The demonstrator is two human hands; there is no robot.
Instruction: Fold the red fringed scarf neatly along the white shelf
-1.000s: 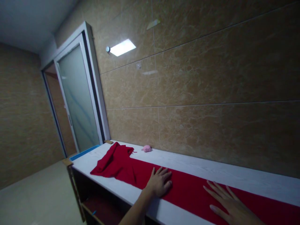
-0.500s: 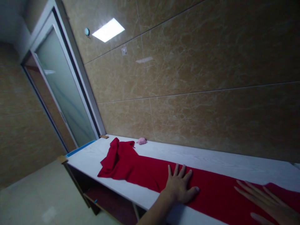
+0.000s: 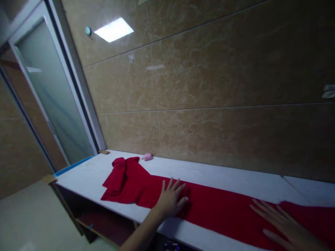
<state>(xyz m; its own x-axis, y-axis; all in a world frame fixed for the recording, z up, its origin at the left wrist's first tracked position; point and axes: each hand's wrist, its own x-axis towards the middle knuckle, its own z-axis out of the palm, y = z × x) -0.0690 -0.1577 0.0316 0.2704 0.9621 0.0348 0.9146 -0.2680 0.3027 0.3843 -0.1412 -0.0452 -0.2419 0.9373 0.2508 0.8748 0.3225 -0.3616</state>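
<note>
Along counter [image 3: 222,181], red cloth [image 3: 214,205] lies lengthwise, left end rumpled near pink item [image 3: 148,157]. Left hand [image 3: 170,198] and right hand [image 3: 282,223] apart, both spread over cloth, grasping nothing. Uneven pressure or drag might pucker cloth or shove rumpled end into pink item.

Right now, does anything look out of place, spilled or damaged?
No spill or damage shows. The red cloth looks uneven: its end at picture left is crumpled and folded over, while the stretch between the left hand and right hand lies flat on the white tabletop.
</note>
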